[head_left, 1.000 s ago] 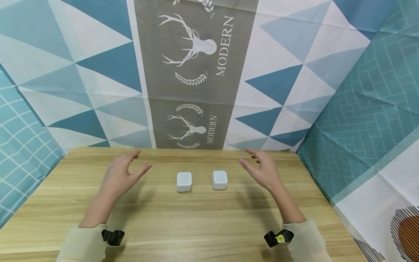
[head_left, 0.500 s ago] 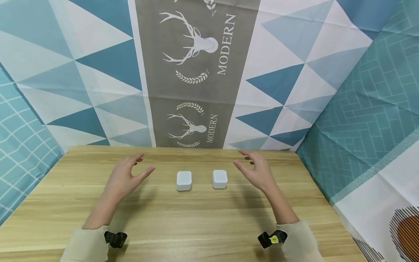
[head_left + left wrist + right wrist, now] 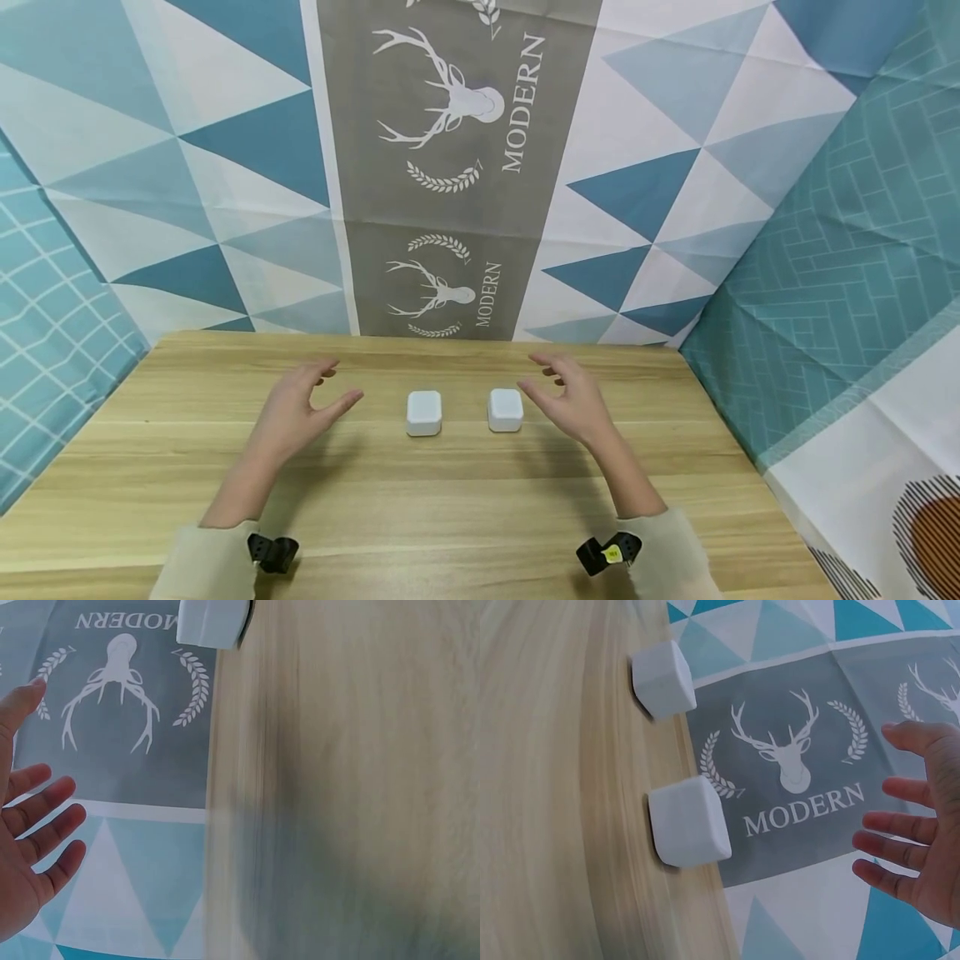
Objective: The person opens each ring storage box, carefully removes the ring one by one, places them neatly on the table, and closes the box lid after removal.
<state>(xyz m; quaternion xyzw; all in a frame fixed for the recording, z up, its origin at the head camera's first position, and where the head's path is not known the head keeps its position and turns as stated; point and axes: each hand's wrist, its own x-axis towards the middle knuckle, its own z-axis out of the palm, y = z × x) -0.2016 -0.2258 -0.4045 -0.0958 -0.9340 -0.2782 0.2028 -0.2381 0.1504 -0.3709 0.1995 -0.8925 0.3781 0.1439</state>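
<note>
Two small white blocks with rounded edges rest side by side on the wooden table, a gap between them. The left block stands to the right of my left hand, whose fingers are relaxed and hold nothing. Closer to its own side is the right block, just left of my right hand; that hand is spread, thumb apart from the fingers. In the right wrist view both blocks show, the nearer block below the farther one. The left wrist view catches one block at its top edge.
A wooden table lies under both hands. Behind it rises a patterned cloth with deer heads and blue triangles. Teal cloth hangs at the right, and a blue grid cloth at the left.
My right hand has moved left, toward the right block. My left hand has drifted slightly right. Both blocks stay in place on the table.
</note>
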